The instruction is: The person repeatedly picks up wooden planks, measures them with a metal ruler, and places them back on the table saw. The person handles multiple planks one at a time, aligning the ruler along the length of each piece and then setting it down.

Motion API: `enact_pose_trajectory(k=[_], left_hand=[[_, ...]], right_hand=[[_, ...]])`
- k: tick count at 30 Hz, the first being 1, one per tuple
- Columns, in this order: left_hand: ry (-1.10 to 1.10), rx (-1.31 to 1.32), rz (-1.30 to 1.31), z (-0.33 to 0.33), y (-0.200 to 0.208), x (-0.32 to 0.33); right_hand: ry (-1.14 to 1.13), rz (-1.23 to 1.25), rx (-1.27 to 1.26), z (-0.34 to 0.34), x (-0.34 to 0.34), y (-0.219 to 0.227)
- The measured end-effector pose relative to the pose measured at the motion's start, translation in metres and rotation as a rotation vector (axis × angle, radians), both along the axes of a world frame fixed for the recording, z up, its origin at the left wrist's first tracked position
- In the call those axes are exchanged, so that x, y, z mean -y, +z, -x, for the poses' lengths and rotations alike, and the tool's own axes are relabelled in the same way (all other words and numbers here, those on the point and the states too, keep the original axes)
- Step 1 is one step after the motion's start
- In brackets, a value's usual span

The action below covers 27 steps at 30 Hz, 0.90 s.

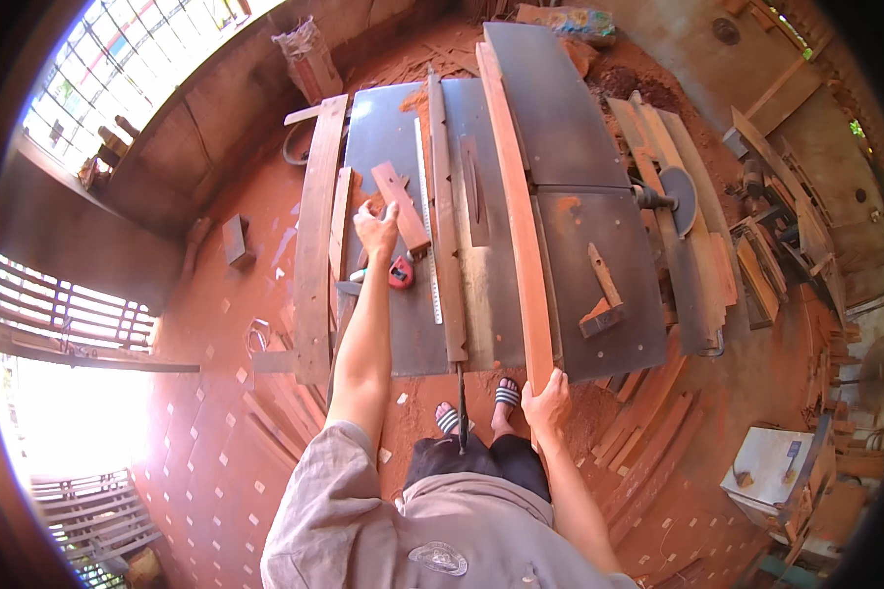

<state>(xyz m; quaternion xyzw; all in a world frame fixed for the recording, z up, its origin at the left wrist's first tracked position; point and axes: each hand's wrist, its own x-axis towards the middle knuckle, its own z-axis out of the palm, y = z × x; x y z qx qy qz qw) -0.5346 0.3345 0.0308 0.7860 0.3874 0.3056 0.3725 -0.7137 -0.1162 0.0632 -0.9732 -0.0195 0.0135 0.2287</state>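
My right hand point(548, 401) is closed round the near end of a long reddish wooden plank point(517, 196), which runs lengthwise over the dark machine table point(599, 255). My left hand point(377, 234) is over the left part of that table, its fingers curved and apart. Just beside its thumb lies a reddish wooden block shaped like a hand plane point(403, 208); whether they touch I cannot tell. Below the left hand sits a red tape measure point(400, 273). A long metal ruler point(428, 226) lies to the right of the block.
A wooden-handled hammer point(604, 294) rests on the right part of the table. Beyond its right edge, a circular blade point(678, 201) stands near stacked boards point(702, 265). Another board point(319, 236) lines the left edge. Wood strips point(648, 442) lie on the tiled floor.
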Motion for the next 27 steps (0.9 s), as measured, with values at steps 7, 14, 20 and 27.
enact_pose_trajectory(k=[7,14,20,27], left_hand=[[0.023,-0.512,-0.238,0.148,0.006,0.026],[-0.215,-0.534,-0.343,0.237,-0.031,0.019],[-0.311,-0.13,0.796,0.281,0.013,0.124],[-0.165,0.018,0.83,0.301,-0.015,0.228]], right_hand=[[-0.046,0.017,0.025,-0.013,0.009,-0.007],[-0.001,0.006,-0.02,-0.015,-0.001,-0.003],[-0.033,0.003,-0.009,-0.015,0.007,-0.008],[-0.004,-0.03,-0.017,-0.015,0.007,-0.014]])
